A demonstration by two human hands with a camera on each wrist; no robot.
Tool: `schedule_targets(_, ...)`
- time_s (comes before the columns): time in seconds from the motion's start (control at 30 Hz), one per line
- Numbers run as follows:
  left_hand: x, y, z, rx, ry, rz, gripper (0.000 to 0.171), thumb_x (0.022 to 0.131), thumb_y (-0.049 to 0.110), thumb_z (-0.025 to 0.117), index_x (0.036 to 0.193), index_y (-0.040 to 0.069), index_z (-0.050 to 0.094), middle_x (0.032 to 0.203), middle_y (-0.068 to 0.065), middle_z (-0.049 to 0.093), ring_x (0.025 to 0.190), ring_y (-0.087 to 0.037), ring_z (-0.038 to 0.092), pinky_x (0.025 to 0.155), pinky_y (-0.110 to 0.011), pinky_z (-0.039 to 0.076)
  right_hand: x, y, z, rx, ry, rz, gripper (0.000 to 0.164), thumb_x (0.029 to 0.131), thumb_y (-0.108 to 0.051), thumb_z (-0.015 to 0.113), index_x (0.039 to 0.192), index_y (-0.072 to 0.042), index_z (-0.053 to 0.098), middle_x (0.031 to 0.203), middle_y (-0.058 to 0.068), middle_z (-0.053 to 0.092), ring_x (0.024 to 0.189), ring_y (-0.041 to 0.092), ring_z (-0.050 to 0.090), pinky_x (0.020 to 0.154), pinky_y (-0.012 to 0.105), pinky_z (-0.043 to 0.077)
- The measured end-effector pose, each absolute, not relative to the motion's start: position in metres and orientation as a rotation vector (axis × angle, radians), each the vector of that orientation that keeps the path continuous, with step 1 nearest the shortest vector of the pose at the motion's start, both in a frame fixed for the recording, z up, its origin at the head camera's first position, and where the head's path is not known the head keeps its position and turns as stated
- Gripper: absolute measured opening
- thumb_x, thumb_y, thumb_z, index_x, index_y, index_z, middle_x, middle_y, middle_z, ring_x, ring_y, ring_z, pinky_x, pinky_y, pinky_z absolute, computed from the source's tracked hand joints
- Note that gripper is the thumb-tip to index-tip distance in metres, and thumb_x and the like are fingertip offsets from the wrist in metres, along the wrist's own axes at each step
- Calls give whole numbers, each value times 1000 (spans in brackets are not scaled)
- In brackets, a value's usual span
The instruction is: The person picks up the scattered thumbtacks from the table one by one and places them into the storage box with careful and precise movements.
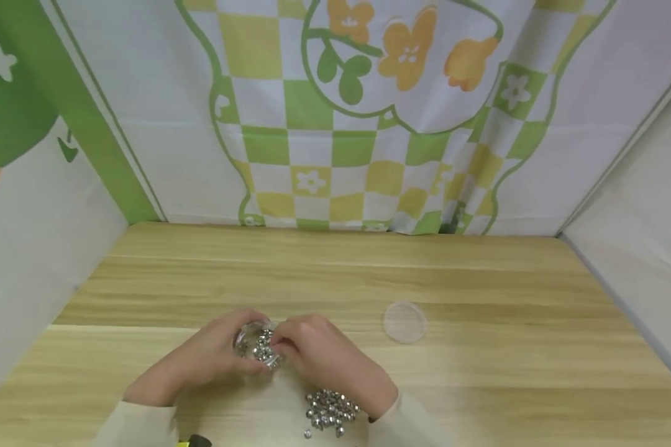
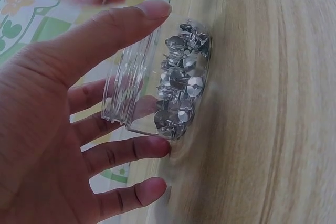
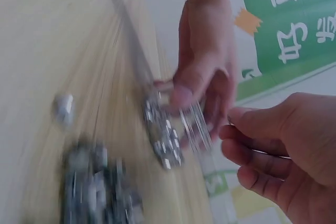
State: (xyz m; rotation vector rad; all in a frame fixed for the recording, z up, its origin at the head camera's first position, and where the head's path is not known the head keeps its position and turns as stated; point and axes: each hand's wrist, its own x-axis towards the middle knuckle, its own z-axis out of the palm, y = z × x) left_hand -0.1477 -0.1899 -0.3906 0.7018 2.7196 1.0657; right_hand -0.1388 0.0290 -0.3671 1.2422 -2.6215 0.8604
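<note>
Left hand point(image 1: 215, 351) grips a clear round plastic jar point(image 2: 131, 80); beside it, right hand point(image 3: 283, 150) pinches a tiny silver piece point(image 3: 230, 122), wrist views only!

tacks point(image 2: 178, 82) shiny metal; jar point(image 2: 124, 85) clear glossy plas.; tabletop point(image 1: 509, 347) smooth w/ wood grain; drape point(image 1: 307, 148) matt cloth

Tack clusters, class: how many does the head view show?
2: one cluster inside the clear jar in the left hand, one pile on the table. More could be hidden.

Booth-like setting — cloth walls point(image 1: 352, 148), wooden tabletop point(image 1: 509, 347)
</note>
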Motion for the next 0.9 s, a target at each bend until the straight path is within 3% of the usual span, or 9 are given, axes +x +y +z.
schedule_targets(0.37,-145,-179,-391,695,2694,1066,67,63,45,85,117,16,60,120,-4,66,114,-30,56,96,-62,47,-139,16,-374,1173,-2615,806,10,88,-11,69,97,-12,74,94,-3,75,81,3,61,73,18,57)
schedule_targets(0.57,-145,-177,-389,688,2737,1016,69,62,41,86,119,12,59,118,-9,66,109,-32,58,92,-61,50,-130,50,-374,1084,-2726,833,10,88,-17,70,97,-13,73,93,-3,72,81,5,62,71,21,59)
schedule_targets(0.9,-144,-188,-385,638,2752,1008,72,62,45,85,121,13,59,120,-12,65,109,-36,58,91,-66,48,-96,116,-388,1096,-2810,893,6,86,-13,71,91,-12,74,87,-5,72,78,1,63,70,21,60)
